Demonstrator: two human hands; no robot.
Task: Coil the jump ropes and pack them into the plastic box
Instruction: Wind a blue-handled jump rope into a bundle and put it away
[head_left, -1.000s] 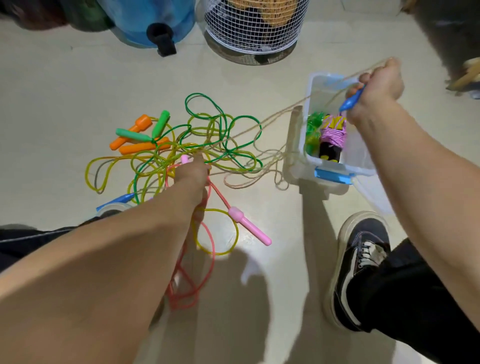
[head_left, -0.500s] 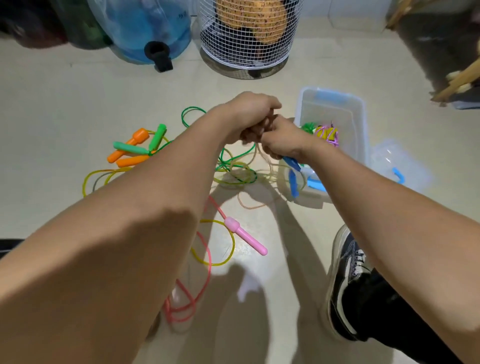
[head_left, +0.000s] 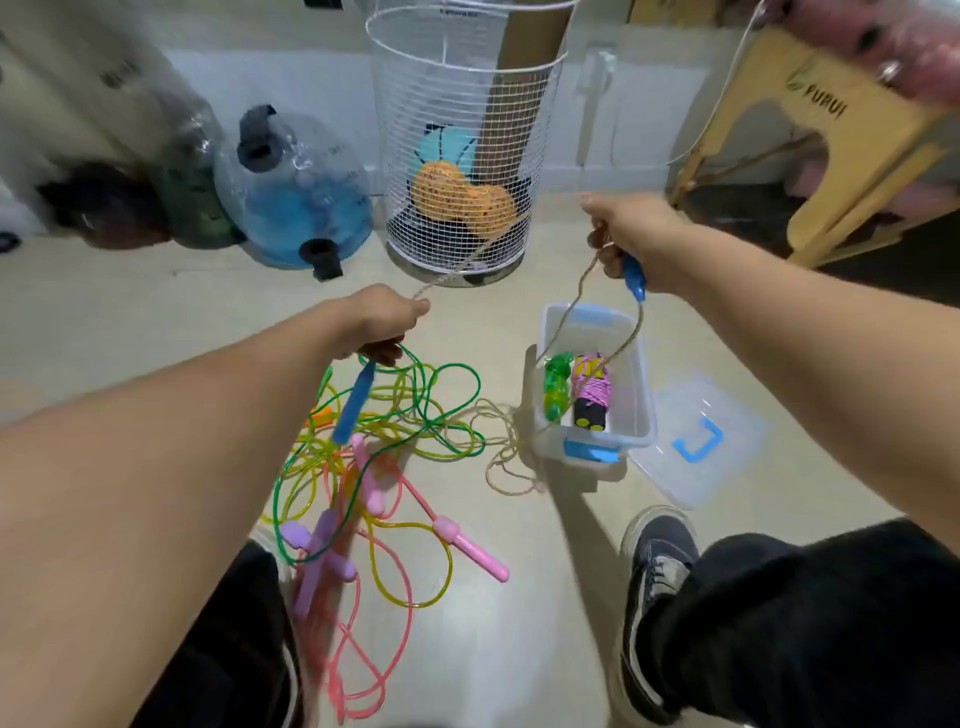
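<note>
Tangled ropes lie on the floor nearest, beyond them the left hand grips beige rope and a blue handle, the right hand grips another handle above the box.

Two hands, one plastic box holding two coiled ropes, one lid, two blue handles.

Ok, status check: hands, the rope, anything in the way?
Both hands, left and right, grip the tan rope, blue handles dangling. Plastic box open, two coiled ropes inside. Tan slack snagged in the floor tangle.
</note>
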